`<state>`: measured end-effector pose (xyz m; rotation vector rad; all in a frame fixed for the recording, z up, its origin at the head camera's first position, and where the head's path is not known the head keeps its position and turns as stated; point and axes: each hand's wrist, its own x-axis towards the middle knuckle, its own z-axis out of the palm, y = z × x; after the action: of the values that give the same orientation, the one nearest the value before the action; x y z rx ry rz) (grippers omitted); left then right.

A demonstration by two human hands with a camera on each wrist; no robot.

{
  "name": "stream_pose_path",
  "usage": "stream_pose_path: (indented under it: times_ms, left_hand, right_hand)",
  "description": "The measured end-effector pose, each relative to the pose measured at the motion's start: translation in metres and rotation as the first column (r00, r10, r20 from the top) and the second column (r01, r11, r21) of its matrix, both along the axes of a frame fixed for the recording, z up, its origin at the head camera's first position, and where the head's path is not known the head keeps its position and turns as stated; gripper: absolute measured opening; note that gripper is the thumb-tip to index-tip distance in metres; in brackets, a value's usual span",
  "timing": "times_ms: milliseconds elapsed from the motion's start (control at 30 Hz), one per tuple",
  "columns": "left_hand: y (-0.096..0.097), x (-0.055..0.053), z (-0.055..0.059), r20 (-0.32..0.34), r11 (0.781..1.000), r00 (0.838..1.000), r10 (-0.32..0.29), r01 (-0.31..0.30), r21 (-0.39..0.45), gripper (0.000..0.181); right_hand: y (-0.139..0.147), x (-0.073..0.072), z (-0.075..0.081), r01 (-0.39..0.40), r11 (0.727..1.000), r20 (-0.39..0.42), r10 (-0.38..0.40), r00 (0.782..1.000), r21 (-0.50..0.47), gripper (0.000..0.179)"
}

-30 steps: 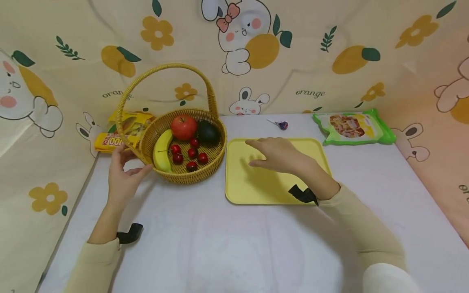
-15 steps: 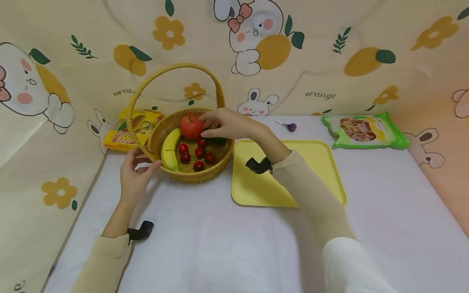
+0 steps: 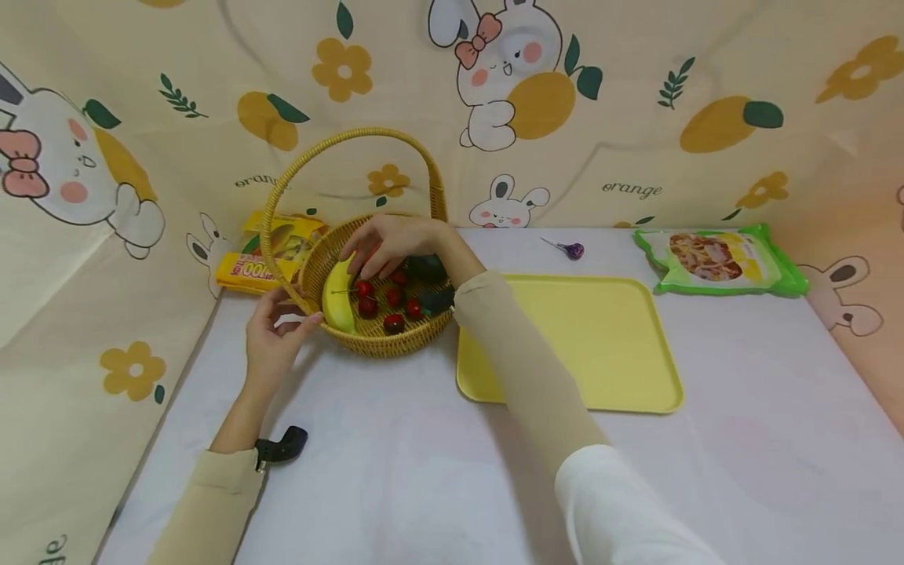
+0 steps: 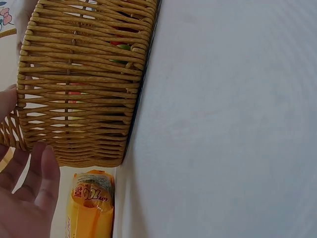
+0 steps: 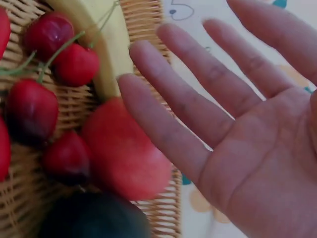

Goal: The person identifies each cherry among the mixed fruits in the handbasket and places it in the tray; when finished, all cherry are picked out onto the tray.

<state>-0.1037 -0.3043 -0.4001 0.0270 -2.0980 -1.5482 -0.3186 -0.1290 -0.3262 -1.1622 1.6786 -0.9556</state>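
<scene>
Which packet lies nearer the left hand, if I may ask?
The yellow packet beside the basket; the green-edged packet lies past the tray to the right.

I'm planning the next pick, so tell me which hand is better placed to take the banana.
Probably the right hand: it is over the basket near the banana, with fingers extended and holding nothing. The left hand is busy holding the basket.

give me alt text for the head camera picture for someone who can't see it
A right hand hangs over a wicker basket holding a banana and cherries, while the left hand grips the basket's edge. A yellow tray lies to the right.
</scene>
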Motion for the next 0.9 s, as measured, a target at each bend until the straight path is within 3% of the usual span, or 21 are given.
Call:
stream_pose_path:
  times_ms: [100,233,500,667,900]
  left_hand:
    - [-0.001,0.0,-0.002,-0.003,1.0,1.0,-0.003,0.003,-0.006,0.052]
    - [-0.001,0.0,-0.002,-0.004,1.0,1.0,0.002,-0.002,-0.026,0.051]
    - [-0.001,0.002,-0.001,-0.016,0.998,1.0,0.002,-0.003,-0.066,0.052]
    - [-0.002,0.002,-0.002,-0.034,0.997,0.999,-0.007,0.004,-0.08,0.051]
    - [-0.003,0.001,-0.001,-0.03,0.995,0.999,-0.015,0.012,-0.1,0.052]
  right_hand:
    - [-0.009,-0.001,-0.009,-0.04,0.998,0.072,0.037,0.997,0.044,0.045]
    - [-0.015,0.0,-0.017,-0.084,0.989,0.068,0.076,0.995,0.123,0.042]
    - [-0.025,0.002,-0.032,-0.13,0.966,-0.014,0.136,0.991,0.223,0.04]
    - [-0.03,0.005,-0.04,-0.175,0.95,-0.111,0.209,0.972,0.257,0.036]
    - [-0.035,0.008,-0.044,-0.146,0.926,-0.207,0.228,0.951,0.349,0.028]
